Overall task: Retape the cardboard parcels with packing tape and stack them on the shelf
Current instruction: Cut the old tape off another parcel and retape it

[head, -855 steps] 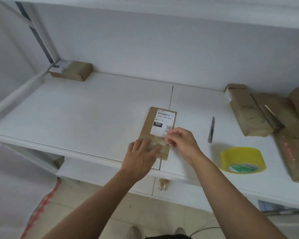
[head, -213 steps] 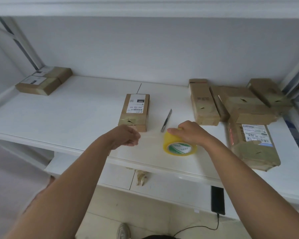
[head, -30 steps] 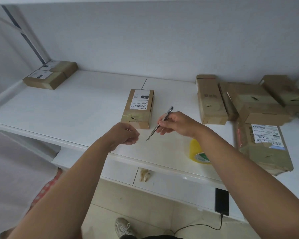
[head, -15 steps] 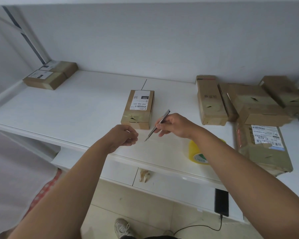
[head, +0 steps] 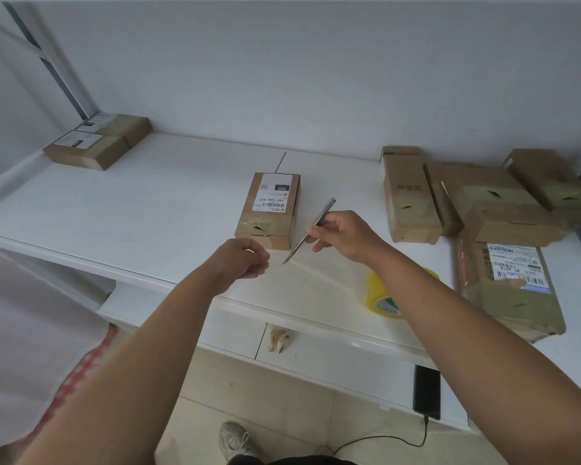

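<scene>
Blade work in hand: right hand (head: 344, 234) pinches a slim silver metal craft knife (head: 311, 228) between thumb and fingers, tip angled down and to the left, just beside the left hand. Left hand (head: 240, 263) is closed in a pinch with fingers curled; it appears to hold the free end of a clear strip of packing tape (head: 322, 271), faintly visible as a sheen running from the pinch toward the yellow roll of packing tape (head: 383, 297), which stands on the counter (head: 168, 209) partly hidden behind the right forearm.

Judgement: step is cutting a pulled length of tape free from the roll; knife tip sits near the strip close to the left pinch.

Target parcel: small brown cardboard box with white shipping label (head: 270, 209), flat on the counter just beyond both hands, near end showing a torn gap in its old tape. Not yet retaped at that end, as far as can be seen.

Next move calls for: strip held taut, blade drawn across it away from the left fingers, then the cut piece laid over the torn end and pressed down.

Outward: two labelled brown boxes (head: 94, 142) sit side by side at the far left corner; cluster of brown parcels (head: 477, 199) on the right awaits. Task judged early to midway
</scene>
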Demonstrator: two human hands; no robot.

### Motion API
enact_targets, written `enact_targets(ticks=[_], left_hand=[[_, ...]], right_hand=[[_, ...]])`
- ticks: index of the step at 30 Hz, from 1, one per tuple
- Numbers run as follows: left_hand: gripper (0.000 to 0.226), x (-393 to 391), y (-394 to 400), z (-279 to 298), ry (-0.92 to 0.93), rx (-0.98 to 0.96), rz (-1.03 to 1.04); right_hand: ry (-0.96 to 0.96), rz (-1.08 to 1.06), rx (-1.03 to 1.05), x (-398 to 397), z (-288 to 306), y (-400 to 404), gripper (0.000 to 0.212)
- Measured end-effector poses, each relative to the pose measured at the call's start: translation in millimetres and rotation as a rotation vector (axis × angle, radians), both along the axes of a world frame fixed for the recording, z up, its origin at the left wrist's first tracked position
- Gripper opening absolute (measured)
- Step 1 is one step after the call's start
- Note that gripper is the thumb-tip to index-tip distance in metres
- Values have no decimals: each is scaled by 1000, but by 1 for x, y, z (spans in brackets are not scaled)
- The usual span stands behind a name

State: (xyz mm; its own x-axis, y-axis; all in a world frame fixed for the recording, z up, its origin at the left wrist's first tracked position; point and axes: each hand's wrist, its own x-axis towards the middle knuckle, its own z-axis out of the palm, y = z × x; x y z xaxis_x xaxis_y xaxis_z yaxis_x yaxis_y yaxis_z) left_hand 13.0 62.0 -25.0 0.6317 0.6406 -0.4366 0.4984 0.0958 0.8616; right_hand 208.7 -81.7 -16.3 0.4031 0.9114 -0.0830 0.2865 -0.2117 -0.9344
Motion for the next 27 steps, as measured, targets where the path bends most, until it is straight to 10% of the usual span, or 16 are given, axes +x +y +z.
enact_targets(ticks=[21, 27], left_hand=[[10, 2, -9, -2, 11, 28, 20], [9, -2, -10, -4, -27, -4, 15]], right_hand=[[44, 10, -47, -3, -1, 2, 7], [30, -341, 81, 10, 1, 4, 7]])
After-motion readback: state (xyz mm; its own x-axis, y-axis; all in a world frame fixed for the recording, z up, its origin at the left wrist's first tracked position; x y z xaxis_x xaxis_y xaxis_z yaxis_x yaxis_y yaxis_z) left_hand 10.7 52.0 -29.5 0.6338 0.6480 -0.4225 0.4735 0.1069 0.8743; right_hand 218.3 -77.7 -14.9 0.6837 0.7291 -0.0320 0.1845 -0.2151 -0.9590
